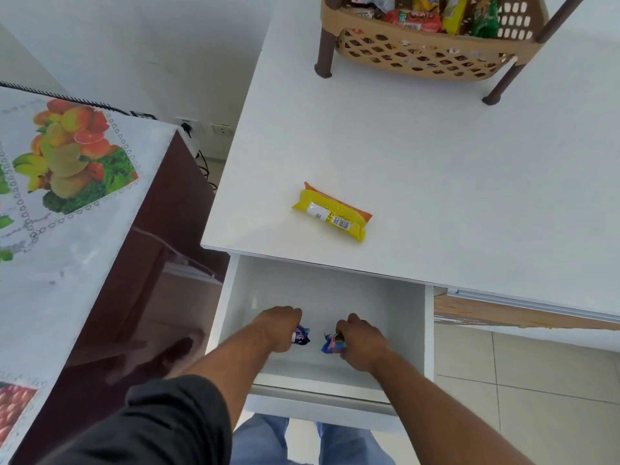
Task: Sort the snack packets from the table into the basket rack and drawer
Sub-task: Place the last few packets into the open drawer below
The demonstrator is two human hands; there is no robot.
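Observation:
Both my hands reach down into the open white drawer [335, 290] under the table edge. My left hand [280, 325] grips a small purple packet [302, 336]. My right hand [357, 340] holds a small blue and orange packet [330, 343]. The two packets are close together, a small gap between them, low inside the drawer. A yellow and orange snack packet [332, 213] lies flat on the white table [436, 162], near its front edge. The tan basket rack [426, 55] stands at the back of the table with several packets inside it.
The rack's brown legs [324, 52] rest on the table. To the left stands a dark brown unit [161, 263] covered by a fruit-print cloth [67, 182]. Wall sockets and cables [198, 142] sit behind it. Tiled floor [536, 380] lies to the right.

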